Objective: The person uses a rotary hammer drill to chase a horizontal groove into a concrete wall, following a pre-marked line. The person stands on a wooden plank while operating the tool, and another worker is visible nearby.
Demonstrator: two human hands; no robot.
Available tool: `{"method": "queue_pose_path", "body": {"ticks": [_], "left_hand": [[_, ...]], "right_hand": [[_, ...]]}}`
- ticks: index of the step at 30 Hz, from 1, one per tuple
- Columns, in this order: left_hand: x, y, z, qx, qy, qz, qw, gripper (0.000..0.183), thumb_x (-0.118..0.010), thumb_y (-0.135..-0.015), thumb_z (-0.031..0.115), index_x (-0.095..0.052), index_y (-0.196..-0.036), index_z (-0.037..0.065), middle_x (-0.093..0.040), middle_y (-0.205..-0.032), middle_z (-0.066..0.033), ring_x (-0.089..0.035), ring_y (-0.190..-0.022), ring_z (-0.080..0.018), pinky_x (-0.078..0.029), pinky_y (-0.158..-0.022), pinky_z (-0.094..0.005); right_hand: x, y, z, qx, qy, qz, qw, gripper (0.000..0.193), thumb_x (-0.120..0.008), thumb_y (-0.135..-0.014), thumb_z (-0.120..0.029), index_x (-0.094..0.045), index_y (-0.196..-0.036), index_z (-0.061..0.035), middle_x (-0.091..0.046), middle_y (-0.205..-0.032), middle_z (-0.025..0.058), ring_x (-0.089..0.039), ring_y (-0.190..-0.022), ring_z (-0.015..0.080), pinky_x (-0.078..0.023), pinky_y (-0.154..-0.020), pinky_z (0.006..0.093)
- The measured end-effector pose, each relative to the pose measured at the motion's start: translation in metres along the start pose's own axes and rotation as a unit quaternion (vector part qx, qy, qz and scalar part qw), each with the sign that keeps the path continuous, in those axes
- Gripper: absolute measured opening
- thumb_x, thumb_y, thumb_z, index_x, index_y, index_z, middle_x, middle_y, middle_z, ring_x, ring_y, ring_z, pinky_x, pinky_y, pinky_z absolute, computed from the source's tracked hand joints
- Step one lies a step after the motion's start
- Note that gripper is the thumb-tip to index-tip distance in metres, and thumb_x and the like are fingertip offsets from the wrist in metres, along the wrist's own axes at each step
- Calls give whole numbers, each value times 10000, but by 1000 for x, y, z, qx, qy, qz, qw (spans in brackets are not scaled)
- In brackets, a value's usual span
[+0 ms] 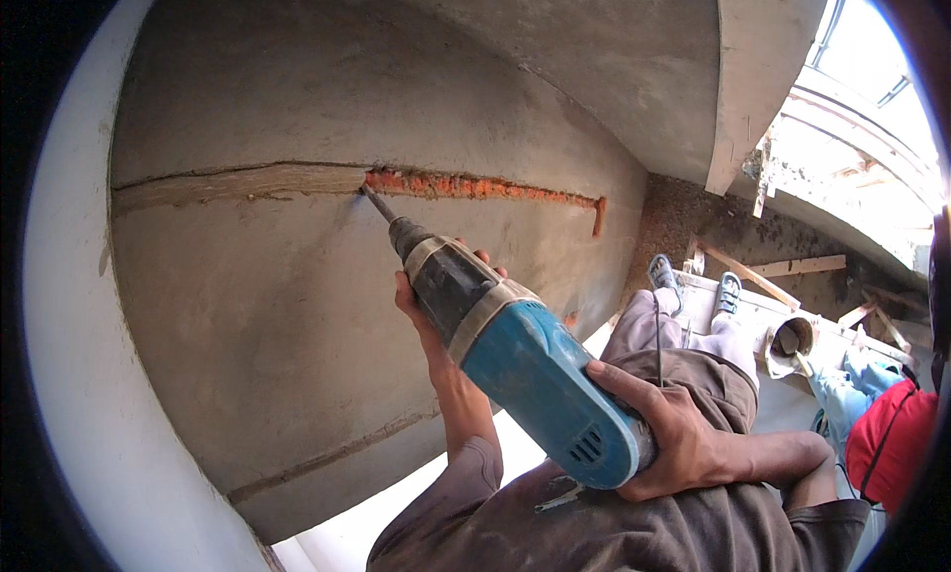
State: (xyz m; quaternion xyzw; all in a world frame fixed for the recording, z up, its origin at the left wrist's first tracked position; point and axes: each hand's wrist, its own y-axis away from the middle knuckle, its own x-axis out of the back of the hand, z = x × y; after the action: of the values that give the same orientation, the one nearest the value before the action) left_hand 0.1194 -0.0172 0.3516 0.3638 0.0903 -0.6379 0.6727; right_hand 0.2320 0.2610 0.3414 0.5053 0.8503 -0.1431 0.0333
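Observation:
A blue and black hammer drill [540,374] slants across the middle, pointing up and left at the grey plastered wall [297,295]. My left hand [410,303] is wrapped round its dark front housing from the far side, partly hidden behind it. At the rear end, my right hand [679,433] grips the handle, most of which the hand and the body of the tool cover. The metal bit [378,206] reaches the lower edge of a long groove [475,188] in the plaster. Red-orange brick shows along the groove right of the tip; to the left runs a grey, scored strip [238,186].
My sandalled feet [728,293] stand on a pale plank among wooden pieces [802,266]. Beside them sits a dirty bucket [790,342]. Below right is a person in red and light blue [897,438]. A bright opening [882,67] lies at upper right.

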Motion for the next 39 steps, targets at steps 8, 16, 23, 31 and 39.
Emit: {"method": "queue_pose_path", "body": {"ticks": [8, 16, 23, 31, 39], "left_hand": [[-11, -23, -7, -78, -185, 108, 974, 680, -403, -930, 699, -621, -1167, 100, -681, -984, -151, -712, -891, -241, -648, -695, -417], [-76, -28, -27, -130, -188, 23, 973, 573, -373, -998, 628, -597, -1233, 155, -652, -1196, -61, -622, -1158, -179, -540, -989, -410], [-91, -29, -17, -137, -145, 43, 979, 598, -433, -998, 599, -548, -1308, 101, -623, -1255, -91, -578, -1239, -204, -473, -1088, -392], [-111, -36, 2, -110, -36, 28, 993, 658, -506, -974, 584, -478, -1377, 64, -553, -1381, -121, -500, -1326, -243, -413, -1148, -425], [-83, -56, 22, -137, -65, -49, 987, 802, -592, -893, 643, -394, -1412, 64, -463, -1397, -150, -472, -1327, -263, -415, -1142, -474]], "right_hand": [[27, -9, -8, -41, -48, 41, 997, 962, -815, -659, -139, -327, -1471, 26, -571, -1309, 235, -598, -1198, 314, -458, -1058, 425], [84, -5, -31, 76, 13, 73, 994, 955, -699, -568, -79, -356, -1443, 88, -496, -1383, 228, -505, -1304, 325, -398, -1119, 435], [98, -13, -48, 76, 130, 61, 987, 982, -674, -569, -45, -326, -1483, 39, -507, -1360, 225, -527, -1258, 315, -419, -1064, 433], [98, -21, -57, 47, 236, 175, 955, 931, -689, -603, -49, -342, -1464, 15, -567, -1283, 217, -578, -1193, 334, -450, -1031, 447], [87, -35, -62, 10, 249, 196, 949, 903, -695, -621, -72, -354, -1452, 11, -580, -1262, 227, -597, -1171, 347, -460, -1030, 456]]}}
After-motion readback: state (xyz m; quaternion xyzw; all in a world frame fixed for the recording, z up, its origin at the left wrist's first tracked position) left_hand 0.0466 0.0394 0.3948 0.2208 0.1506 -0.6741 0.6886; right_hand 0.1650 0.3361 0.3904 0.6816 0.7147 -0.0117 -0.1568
